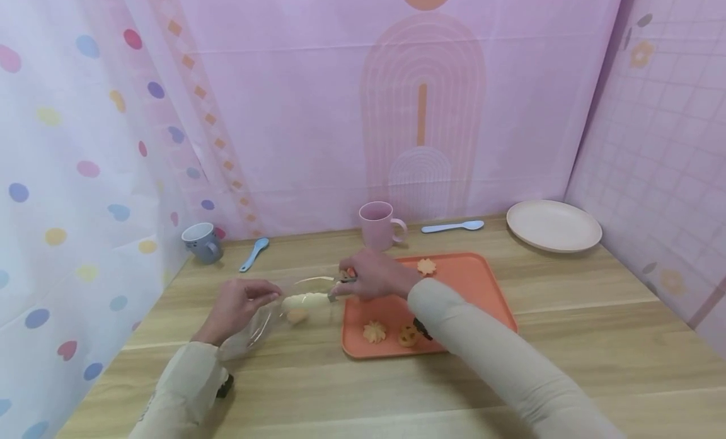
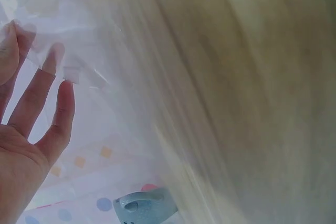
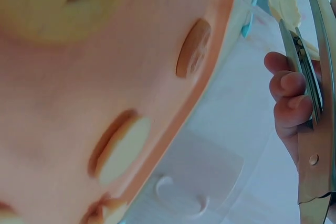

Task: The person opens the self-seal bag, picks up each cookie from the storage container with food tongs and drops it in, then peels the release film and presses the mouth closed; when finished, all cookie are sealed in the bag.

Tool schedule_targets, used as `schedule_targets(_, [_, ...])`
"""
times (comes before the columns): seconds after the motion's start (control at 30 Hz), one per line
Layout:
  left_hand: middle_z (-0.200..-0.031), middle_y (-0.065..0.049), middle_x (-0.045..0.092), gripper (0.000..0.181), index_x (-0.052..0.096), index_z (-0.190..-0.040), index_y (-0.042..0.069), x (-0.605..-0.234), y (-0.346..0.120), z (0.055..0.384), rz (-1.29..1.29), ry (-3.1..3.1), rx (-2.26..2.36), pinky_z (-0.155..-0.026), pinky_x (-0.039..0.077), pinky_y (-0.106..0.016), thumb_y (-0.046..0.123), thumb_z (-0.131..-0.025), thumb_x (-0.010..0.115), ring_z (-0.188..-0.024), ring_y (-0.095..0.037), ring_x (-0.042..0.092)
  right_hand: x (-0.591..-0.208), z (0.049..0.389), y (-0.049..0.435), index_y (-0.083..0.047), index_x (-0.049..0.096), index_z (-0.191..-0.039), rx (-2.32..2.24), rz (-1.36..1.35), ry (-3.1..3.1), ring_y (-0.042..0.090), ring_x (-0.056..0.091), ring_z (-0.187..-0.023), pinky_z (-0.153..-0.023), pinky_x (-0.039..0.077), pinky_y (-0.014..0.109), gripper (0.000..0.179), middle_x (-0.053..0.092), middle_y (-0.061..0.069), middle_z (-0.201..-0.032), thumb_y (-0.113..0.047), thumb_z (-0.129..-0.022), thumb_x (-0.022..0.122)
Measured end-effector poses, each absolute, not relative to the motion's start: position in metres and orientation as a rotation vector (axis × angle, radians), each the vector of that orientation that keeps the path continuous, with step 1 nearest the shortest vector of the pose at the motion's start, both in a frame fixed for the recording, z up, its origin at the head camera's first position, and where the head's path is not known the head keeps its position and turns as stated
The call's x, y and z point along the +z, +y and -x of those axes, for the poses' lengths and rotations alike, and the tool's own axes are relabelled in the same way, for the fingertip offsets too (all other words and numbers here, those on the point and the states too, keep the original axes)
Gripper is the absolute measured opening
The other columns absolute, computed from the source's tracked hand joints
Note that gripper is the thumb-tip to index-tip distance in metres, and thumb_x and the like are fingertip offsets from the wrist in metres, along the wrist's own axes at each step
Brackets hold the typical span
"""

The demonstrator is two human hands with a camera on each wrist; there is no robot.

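My left hand [image 1: 238, 307] pinches the edge of a clear plastic bag [image 1: 245, 343] between thumb and index finger. In the left wrist view the other fingers of that hand [image 2: 39, 108] spread behind the film. My right hand [image 1: 377, 276] grips metal tongs with cream-coloured tips [image 1: 306, 300], reaching leftward to the bag's mouth. A small tan cookie [image 1: 297, 315] shows just below the tips, by the bag. In the right wrist view curled fingers wrap the handle of the tongs [image 3: 319, 174]. Beneath my right forearm lies an orange tray [image 1: 467, 288].
The tray carries several cookies, among them a flower-shaped cookie [image 1: 374, 331] and a round cookie with holes [image 1: 408, 336]. Along the back stand a grey-blue mug [image 1: 203, 242], a blue spoon [image 1: 254, 254], a pink mug [image 1: 377, 226], a pale blue spoon [image 1: 452, 227] and a cream plate [image 1: 553, 226].
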State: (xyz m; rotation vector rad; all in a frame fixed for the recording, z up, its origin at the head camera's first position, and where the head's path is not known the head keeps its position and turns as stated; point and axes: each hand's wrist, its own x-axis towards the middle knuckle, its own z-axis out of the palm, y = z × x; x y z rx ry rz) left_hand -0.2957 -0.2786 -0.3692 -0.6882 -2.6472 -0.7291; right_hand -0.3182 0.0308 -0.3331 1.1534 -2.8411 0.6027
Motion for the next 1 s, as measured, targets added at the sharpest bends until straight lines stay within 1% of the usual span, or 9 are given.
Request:
schedule_targets(0.07, [-0.089, -0.005, 0.08, 0.01, 0.08, -0.089, 0.011, -0.369, -0.279, 0.296, 0.689, -2.647, -0.704, -0.074, 0.059, -0.025, 0.003, -0.085, 0.076, -0.083, -0.015, 0.075, -0.332, 0.319, 0.037, -0.018, 0.049, -0.071, 0.655, -1.143, -2.837, 0.005, 0.038, -0.058, -0.054, 0.03, 0.021, 0.045, 0.036, -0.009, -0.06, -0.053, -0.089, 0.071])
schedule_targets(0.17, [-0.091, -0.006, 0.08, 0.012, 0.08, -0.09, 0.011, -0.369, -0.281, 0.295, 0.69, -2.655, -0.692, -0.074, 0.06, -0.026, 0.002, -0.085, 0.076, -0.085, -0.017, 0.076, -0.33, 0.319, 0.048, -0.018, 0.057, -0.075, 0.657, -1.161, -2.799, 0.005, 0.041, -0.059, -0.054, 0.032, 0.02, 0.038, 0.043, -0.009, -0.062, -0.05, -0.089, 0.073])
schedule_targets(0.33, [-0.091, -0.006, 0.08, 0.012, 0.08, -0.091, 0.011, -0.369, -0.283, 0.294, 0.708, -2.652, -0.704, -0.074, 0.059, -0.023, 0.002, -0.084, 0.077, -0.085, -0.011, 0.074, -0.324, 0.32, 0.072, -0.017, 0.06, -0.075, 0.515, -1.205, -2.721, 0.007, 0.041, -0.06, -0.058, 0.033, 0.022, 0.039, 0.044, -0.008, -0.062, -0.052, -0.088, 0.072])
schedule_targets(0.47, [-0.09, -0.006, 0.08, 0.011, 0.08, -0.091, 0.011, -0.367, -0.284, 0.296, 0.736, -2.639, -0.729, -0.074, 0.058, -0.021, 0.003, -0.084, 0.078, -0.084, -0.007, 0.074, -0.318, 0.319, 0.1, -0.02, 0.062, -0.077, 0.436, -1.205, -2.694, 0.007, 0.042, -0.061, -0.058, 0.033, 0.023, 0.037, 0.044, -0.009, -0.064, -0.054, -0.088, 0.072])
schedule_targets(0.6, [-0.092, -0.005, 0.08, 0.011, 0.081, -0.093, 0.011, -0.364, -0.286, 0.296, 0.741, -2.665, -0.767, -0.075, 0.058, -0.02, 0.005, -0.085, 0.077, -0.084, -0.008, 0.075, -0.312, 0.316, 0.132, -0.024, 0.069, -0.087, 0.421, -1.2, -2.713, 0.006, 0.043, -0.062, -0.056, 0.035, 0.022, 0.029, 0.05, -0.009, -0.065, -0.053, -0.087, 0.073])
schedule_targets(0.7, [-0.094, -0.006, 0.08, 0.012, 0.08, -0.095, 0.011, -0.36, -0.289, 0.295, 0.739, -2.699, -0.787, -0.077, 0.058, -0.02, 0.005, -0.086, 0.076, -0.087, -0.011, 0.075, -0.312, 0.313, 0.155, -0.025, 0.073, -0.095, 0.404, -1.185, -2.735, 0.004, 0.045, -0.062, -0.058, 0.038, 0.022, 0.028, 0.057, -0.012, -0.069, -0.051, -0.087, 0.074])
schedule_targets(0.8, [-0.096, -0.006, 0.08, 0.013, 0.08, -0.097, 0.011, -0.358, -0.292, 0.295, 0.763, -2.723, -0.792, -0.078, 0.057, -0.02, 0.006, -0.087, 0.076, -0.088, -0.011, 0.075, -0.312, 0.309, 0.176, -0.023, 0.074, -0.098, 0.367, -1.159, -2.76, 0.003, 0.047, -0.064, -0.059, 0.04, 0.023, 0.033, 0.061, -0.011, -0.072, -0.052, -0.084, 0.076])
schedule_targets(0.93, [-0.097, -0.007, 0.08, 0.011, 0.08, -0.098, 0.009, -0.352, -0.297, 0.296, 0.801, -2.73, -0.829, -0.078, 0.057, -0.018, 0.007, -0.088, 0.074, -0.089, -0.006, 0.074, -0.316, 0.305, 0.199, -0.021, 0.076, -0.105, 0.335, -1.11, -2.781, 0.004, 0.049, -0.067, -0.06, 0.04, 0.023, 0.046, 0.067, -0.008, -0.077, -0.058, -0.078, 0.078])
schedule_targets(1.0, [-0.097, -0.008, 0.08, 0.01, 0.08, -0.098, 0.008, -0.35, -0.299, 0.295, 0.795, -2.739, -0.862, -0.077, 0.057, -0.018, 0.009, -0.089, 0.074, -0.089, -0.006, 0.074, -0.319, 0.304, 0.208, -0.021, 0.077, -0.109, 0.308, -1.091, -2.772, 0.004, 0.054, -0.069, -0.062, 0.043, 0.024, 0.052, 0.071, -0.008, -0.083, -0.061, -0.077, 0.078])
